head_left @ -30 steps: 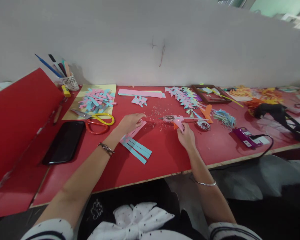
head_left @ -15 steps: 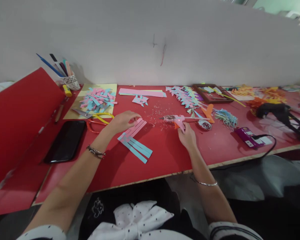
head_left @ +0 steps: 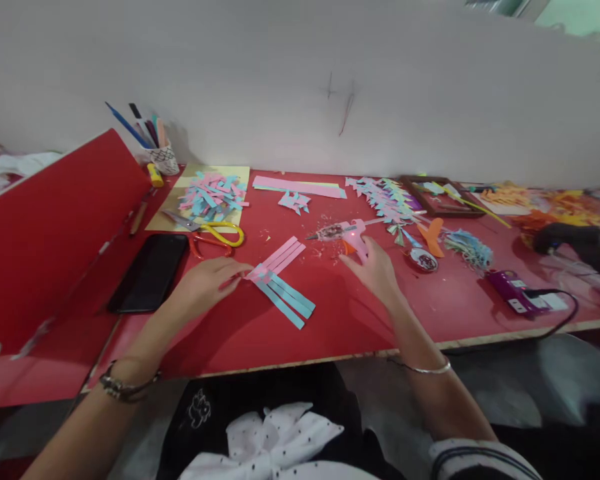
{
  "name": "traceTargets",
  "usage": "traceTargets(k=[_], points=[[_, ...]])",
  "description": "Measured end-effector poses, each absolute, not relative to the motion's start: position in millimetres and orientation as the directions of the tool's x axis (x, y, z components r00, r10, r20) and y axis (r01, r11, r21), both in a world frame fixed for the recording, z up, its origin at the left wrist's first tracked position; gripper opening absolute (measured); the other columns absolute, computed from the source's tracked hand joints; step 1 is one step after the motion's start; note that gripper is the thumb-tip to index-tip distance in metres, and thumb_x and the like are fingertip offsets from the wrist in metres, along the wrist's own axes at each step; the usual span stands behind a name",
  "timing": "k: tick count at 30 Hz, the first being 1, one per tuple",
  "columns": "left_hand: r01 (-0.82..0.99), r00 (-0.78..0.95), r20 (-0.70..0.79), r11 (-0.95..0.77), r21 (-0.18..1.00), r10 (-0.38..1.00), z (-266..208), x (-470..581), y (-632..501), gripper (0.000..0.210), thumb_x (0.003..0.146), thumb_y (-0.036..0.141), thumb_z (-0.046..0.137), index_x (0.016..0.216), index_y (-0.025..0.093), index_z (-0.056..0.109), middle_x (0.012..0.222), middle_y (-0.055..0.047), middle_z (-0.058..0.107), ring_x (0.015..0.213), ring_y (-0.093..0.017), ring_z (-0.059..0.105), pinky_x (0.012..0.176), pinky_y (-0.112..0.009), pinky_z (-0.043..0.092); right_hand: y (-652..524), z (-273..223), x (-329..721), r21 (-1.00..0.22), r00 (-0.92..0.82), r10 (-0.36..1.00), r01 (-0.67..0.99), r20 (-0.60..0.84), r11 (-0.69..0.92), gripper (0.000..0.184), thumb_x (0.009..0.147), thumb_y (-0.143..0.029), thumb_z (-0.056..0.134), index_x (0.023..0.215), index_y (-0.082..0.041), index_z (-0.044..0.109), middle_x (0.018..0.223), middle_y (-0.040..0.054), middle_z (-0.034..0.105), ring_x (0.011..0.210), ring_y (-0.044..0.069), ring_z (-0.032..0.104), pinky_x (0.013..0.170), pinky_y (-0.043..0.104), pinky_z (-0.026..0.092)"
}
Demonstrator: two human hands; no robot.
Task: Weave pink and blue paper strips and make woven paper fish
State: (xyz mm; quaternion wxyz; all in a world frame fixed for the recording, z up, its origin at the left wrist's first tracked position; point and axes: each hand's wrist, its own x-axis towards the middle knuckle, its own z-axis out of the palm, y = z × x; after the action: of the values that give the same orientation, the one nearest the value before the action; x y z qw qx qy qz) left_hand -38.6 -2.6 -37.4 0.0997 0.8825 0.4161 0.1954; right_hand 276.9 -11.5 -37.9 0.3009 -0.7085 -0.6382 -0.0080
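Note:
In the middle of the red table lies a piece of woven paper strips, pink ones pointing up and right, blue ones down and right, crossing at their left ends. The fingers of my left hand are pinched together at that left corner. My right hand is beside the handle of a pink glue gun, with thumb and fingers apart. The gun lies on its side, nozzle pointing left, over scattered glue bits. Whether a right fingertip still touches the handle is hard to tell.
Scissors, a black phone and a pile of paper pieces lie left. Paper strips lie behind. To the right are an orange paper piece, a small dish and a purple power strip.
My left hand has moved left and down from the pink strips to the woven corner. My right hand has loosened from the glue gun's handle. The view has shifted slightly left.

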Motion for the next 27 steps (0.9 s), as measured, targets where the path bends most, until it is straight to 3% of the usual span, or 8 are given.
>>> traceTargets(k=[5, 11, 16, 20, 23, 27], points=[[0.726, 0.598, 0.244, -0.645, 0.238, 0.763, -52, -48, -15, 0.039, 0.083, 0.026, 0.028, 0.100, 0.017, 0.063, 0.093, -0.009, 0.067, 0.084, -0.020, 0.060, 0.077, -0.031, 0.045, 3, -33, 256, -0.377, 0.026, 0.932, 0.918, 0.361, 0.121, 0.054, 0.067, -0.049, 0.055, 0.108, -0.013, 0.053, 0.106, 0.0154, 0.061, 0.097, 0.030, 0.057, 0.077, 0.041, 0.046], [0.749, 0.613, 0.151, -0.631, 0.201, 0.776, -56, -43, -20, 0.037, 0.080, 0.021, 0.032, 0.106, 0.018, 0.059, 0.090, -0.007, 0.066, 0.080, -0.017, 0.059, 0.074, -0.028, 0.045, 13, -39, 236, -0.376, -0.134, 0.966, 0.902, 0.220, 0.211, 0.049, 0.068, -0.046, 0.057, 0.108, -0.017, 0.054, 0.107, 0.0118, 0.060, 0.097, 0.028, 0.057, 0.075, 0.037, 0.047], [0.738, 0.647, 0.121, -0.658, 0.152, 0.753, -58, -39, -22, 0.038, 0.077, 0.016, 0.034, 0.105, 0.019, 0.060, 0.081, -0.006, 0.062, 0.074, -0.016, 0.056, 0.069, -0.026, 0.044, 15, -48, 234, -0.392, -0.129, 0.979, 0.902, 0.157, 0.182, 0.043, 0.069, -0.045, 0.056, 0.102, -0.017, 0.056, 0.099, 0.0107, 0.063, 0.090, 0.027, 0.059, 0.069, 0.035, 0.047], [0.751, 0.634, 0.139, -0.648, 0.125, 0.761, -58, -39, -27, 0.033, 0.079, 0.023, 0.037, 0.099, 0.020, 0.063, 0.084, -0.008, 0.062, 0.079, -0.018, 0.057, 0.070, -0.028, 0.044, 14, -52, 236, -0.402, -0.119, 0.979, 0.898, 0.167, 0.178, 0.042, 0.070, -0.045, 0.055, 0.102, -0.017, 0.056, 0.100, 0.0108, 0.062, 0.090, 0.027, 0.058, 0.069, 0.035, 0.046], [0.804, 0.555, 0.143, -0.572, 0.161, 0.820, -57, -37, -31, 0.033, 0.080, 0.033, 0.040, 0.099, 0.020, 0.063, 0.089, -0.009, 0.063, 0.083, -0.021, 0.058, 0.072, -0.031, 0.044, 13, -53, 236, -0.410, -0.122, 0.978, 0.893, 0.172, 0.183, 0.041, 0.070, -0.045, 0.055, 0.100, -0.018, 0.056, 0.099, 0.0105, 0.062, 0.089, 0.026, 0.058, 0.068, 0.034, 0.046], [0.878, 0.365, 0.091, -0.375, 0.297, 0.927, -49, -30, -29, 0.034, 0.079, 0.040, 0.042, 0.102, 0.020, 0.058, 0.092, -0.005, 0.064, 0.079, -0.019, 0.060, 0.066, -0.027, 0.043, 13, -52, 236, -0.437, -0.086, 0.982, 0.886, 0.169, 0.153, 0.040, 0.070, -0.043, 0.054, 0.101, -0.017, 0.054, 0.098, 0.0107, 0.062, 0.088, 0.026, 0.058, 0.065, 0.033, 0.045]])
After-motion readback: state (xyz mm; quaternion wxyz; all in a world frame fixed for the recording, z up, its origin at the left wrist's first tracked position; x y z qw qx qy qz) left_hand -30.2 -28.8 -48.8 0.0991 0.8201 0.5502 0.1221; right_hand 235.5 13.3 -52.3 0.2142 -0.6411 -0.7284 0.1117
